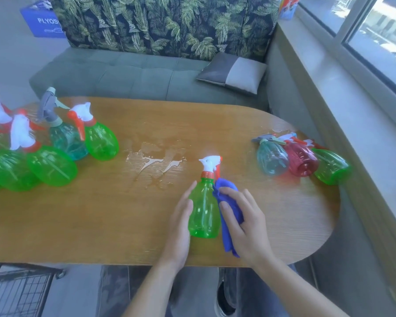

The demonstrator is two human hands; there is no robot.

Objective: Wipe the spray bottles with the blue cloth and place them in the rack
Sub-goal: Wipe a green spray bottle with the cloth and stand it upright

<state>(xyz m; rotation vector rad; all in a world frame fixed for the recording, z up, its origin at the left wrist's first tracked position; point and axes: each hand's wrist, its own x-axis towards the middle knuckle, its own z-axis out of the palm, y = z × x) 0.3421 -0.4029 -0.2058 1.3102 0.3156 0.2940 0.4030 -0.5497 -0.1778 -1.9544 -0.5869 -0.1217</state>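
A green spray bottle [202, 209] with a white and red trigger head stands upright near the front of the wooden table [101, 225]. My left hand [181, 223] lies flat against its left side, fingers straight. My right hand [245, 223] presses the blue cloth [229, 223] against the bottle's right side, fingers wrapped over the cloth. Several upright green and teal bottles [55, 147] crowd the table's left end. Three bottles lie on their sides at the right end: teal [272, 159], red [303, 160] and green [330, 167]. A black wire rack [21, 291] sits low at the bottom left.
A puddle of water [156, 163] spreads over the table's middle. Behind the table runs a green sofa [135, 72] with a grey cushion [233, 74]. A window sill [352, 110] borders the right side. A blue box [44, 21] stands on the floor at the back left.
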